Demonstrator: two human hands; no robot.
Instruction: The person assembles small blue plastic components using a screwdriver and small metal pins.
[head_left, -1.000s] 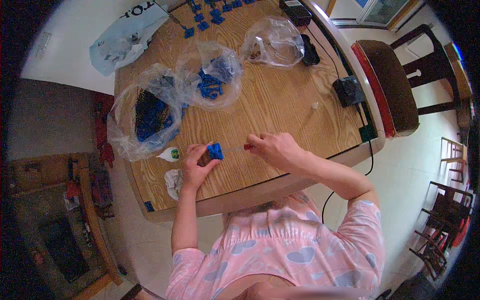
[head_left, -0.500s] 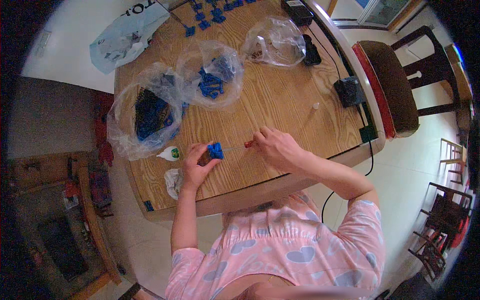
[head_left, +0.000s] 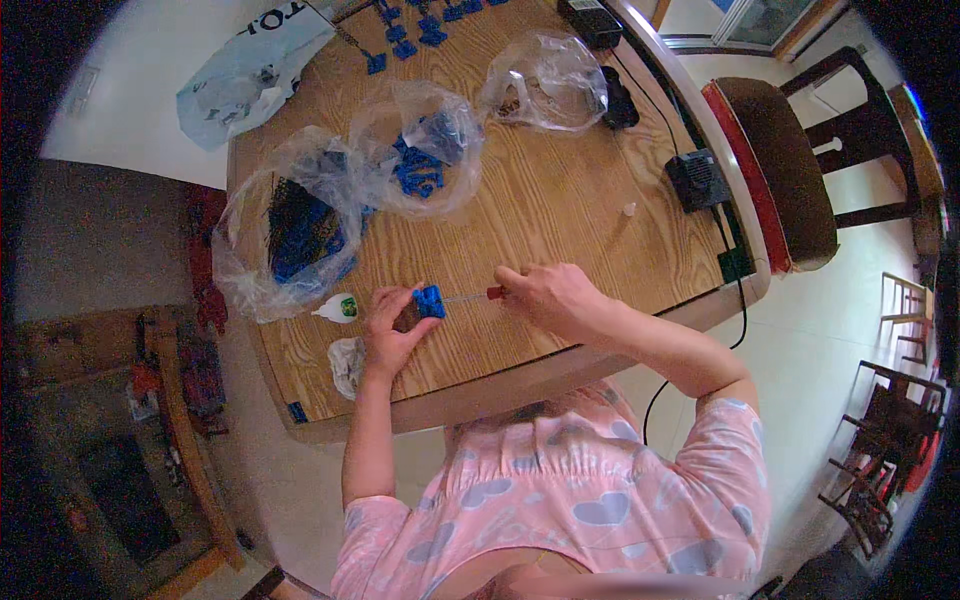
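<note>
My left hand (head_left: 392,325) grips a small blue plastic block (head_left: 429,302) between thumb and fingers, just above the table. Closed round the red handle of a screwdriver (head_left: 495,293) is my right hand (head_left: 548,295). The screwdriver lies level, and its thin metal shaft reaches left to the block's right side. Whether its tip sits on a screw is too small to tell. Left of my left hand lie a small white bottle with a green label (head_left: 338,308) and a crumpled white wad (head_left: 347,366).
Clear plastic bags with blue parts (head_left: 312,235) (head_left: 418,165) lie beyond my left hand, and another clear bag (head_left: 548,85) farther right. Several blue pieces (head_left: 402,47) stand at the far edge. Black adapters (head_left: 697,180) with cables line the right edge, beside a chair (head_left: 775,170).
My right hand has turned a little about the screwdriver's handle, its fingers shifting their grip. My left hand and the blue block stay nearly in place.
</note>
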